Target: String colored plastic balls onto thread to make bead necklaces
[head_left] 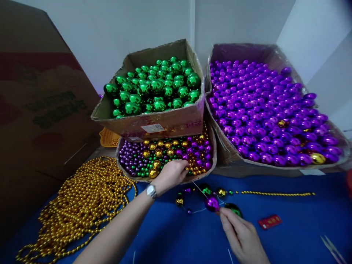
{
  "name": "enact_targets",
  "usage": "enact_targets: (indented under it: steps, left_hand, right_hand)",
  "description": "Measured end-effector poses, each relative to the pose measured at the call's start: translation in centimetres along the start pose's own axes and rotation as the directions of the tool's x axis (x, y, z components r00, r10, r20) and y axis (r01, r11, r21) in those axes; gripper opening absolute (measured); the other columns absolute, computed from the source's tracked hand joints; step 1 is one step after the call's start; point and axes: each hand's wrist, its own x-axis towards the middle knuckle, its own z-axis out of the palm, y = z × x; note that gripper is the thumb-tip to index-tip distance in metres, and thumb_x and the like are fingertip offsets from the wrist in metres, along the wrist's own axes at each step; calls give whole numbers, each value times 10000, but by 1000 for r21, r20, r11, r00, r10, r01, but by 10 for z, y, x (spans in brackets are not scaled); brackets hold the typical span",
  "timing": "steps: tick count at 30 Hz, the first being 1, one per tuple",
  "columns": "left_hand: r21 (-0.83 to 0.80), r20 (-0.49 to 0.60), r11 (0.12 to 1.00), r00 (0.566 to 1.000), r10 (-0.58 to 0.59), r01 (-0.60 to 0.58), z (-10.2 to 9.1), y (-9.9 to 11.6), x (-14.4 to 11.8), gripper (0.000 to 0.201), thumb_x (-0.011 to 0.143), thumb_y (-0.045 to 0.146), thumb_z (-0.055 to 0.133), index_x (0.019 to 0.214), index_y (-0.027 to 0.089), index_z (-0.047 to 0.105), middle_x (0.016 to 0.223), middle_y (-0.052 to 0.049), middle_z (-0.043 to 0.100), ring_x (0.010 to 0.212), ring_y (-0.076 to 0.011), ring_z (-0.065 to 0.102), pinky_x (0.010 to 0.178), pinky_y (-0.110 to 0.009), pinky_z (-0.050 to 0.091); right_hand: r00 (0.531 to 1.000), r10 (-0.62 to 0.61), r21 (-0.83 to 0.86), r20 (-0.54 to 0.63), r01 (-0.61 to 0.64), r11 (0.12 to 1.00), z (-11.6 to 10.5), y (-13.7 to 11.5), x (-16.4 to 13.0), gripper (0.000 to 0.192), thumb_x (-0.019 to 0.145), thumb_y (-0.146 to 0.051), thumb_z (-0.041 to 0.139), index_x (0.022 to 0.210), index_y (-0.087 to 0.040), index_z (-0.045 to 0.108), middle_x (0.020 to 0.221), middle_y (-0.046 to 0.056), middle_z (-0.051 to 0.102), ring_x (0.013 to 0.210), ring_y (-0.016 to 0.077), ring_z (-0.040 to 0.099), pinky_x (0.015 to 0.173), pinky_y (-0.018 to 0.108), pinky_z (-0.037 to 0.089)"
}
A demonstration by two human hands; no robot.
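While the left hand reaches into the mixed bead box, its fingers curl over beads, grip unclear. Right hand fingertips pinch a purple ball.

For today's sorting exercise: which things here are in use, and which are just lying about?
In use: left hand in mixed bead tray; right hand at purple ball on thread.

Lying about: red packet, gold bead pile, green box.

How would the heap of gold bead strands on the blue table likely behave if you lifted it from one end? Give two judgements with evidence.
The gold bead strands would probably hang limp rather than stiff, since they lie in loose loops and curls. They would likely snag and drag neighbours along, because many strands overlap in one tangled pile on the blue table.
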Motion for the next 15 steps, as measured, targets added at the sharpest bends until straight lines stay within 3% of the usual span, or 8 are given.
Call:
enact_targets:
  steps: [2, 5, 9, 11, 12, 13, 15]
  left_hand:
    - [52, 88, 999, 996, 3, -7, 10, -10, 17, 130, 731, 158, 572, 836, 161, 649, 828, -115, 679, 840, -280, 635, 754, -379, 484]
    - [32, 130, 999, 991, 14, -19, 20, -16, 31, 123, 664, 120, 594, 760, 171, 652, 762, -105, 679, 815, -285, 636, 736, -376, 478]
    - [-65, 95, 998, 995, 27, -21, 15, -11, 29, 184, 733, 163, 557, 889, 180, 653, 848, -83, 680, 838, -234, 623, 755, -335, 468]
    - [-234, 54, 972, 998, 14, -1, 11, -4, 19, 242, 832, 248, 483, 1021, 172, 615, 868, -72, 669, 767, -184, 619, 698, -294, 480]
    - [-410, 28, 912, 1000, -15, 25, 9, 0, 13, 273, 868, 290, 448, 1067, 167, 590, 859, -68, 661, 724, -162, 613, 663, -274, 482]
    - [-620, 12, 783, 998, -61, 55, 8, 5, 6, 293, 886, 323, 436, 1089, 162, 572, 846, -64, 653, 691, -143, 605, 635, -257, 482]
    - [-933, 41, 346, 985, -167, 97, 9, 15, -8, 286, 871, 350, 499, 1065, 155, 574, 833, -65, 644, 667, -123, 593, 605, -232, 477]
  right_hand:
    - [1000, -3, -12, -19, 3, 1000, 1, 0, -1, 236, 938, -226, 390, 1057, -180, 588, 907, 86, 699, 752, 154, 678, 668, 193, 522]
    - [999, 22, -21, -32, -23, 1000, 0, -1, -1, 241, 939, -233, 389, 1053, -175, 592, 897, 87, 699, 744, 155, 676, 663, 193, 524]
    - [999, 34, 0, -33, -34, 999, -2, -3, 0, 249, 944, -237, 376, 1051, -187, 595, 880, 74, 691, 718, 144, 666, 632, 189, 515]
    - [998, 35, 8, -47, -35, 999, -3, -5, 1, 252, 946, -245, 372, 1045, -190, 598, 849, 64, 687, 681, 139, 660, 604, 184, 508]
    - [998, 43, 11, -51, -42, 999, -4, -6, 2, 255, 948, -249, 369, 1039, -189, 600, 832, 60, 685, 662, 137, 657, 591, 183, 505]
    - [997, 51, 13, -51, -50, 999, -5, -7, 3, 257, 949, -253, 367, 1035, -189, 601, 822, 57, 684, 654, 137, 657, 589, 183, 504]
    - [997, 64, 12, -46, -64, 998, -5, -9, 4, 261, 951, -257, 363, 1034, -187, 600, 814, 56, 682, 656, 140, 658, 595, 187, 504]
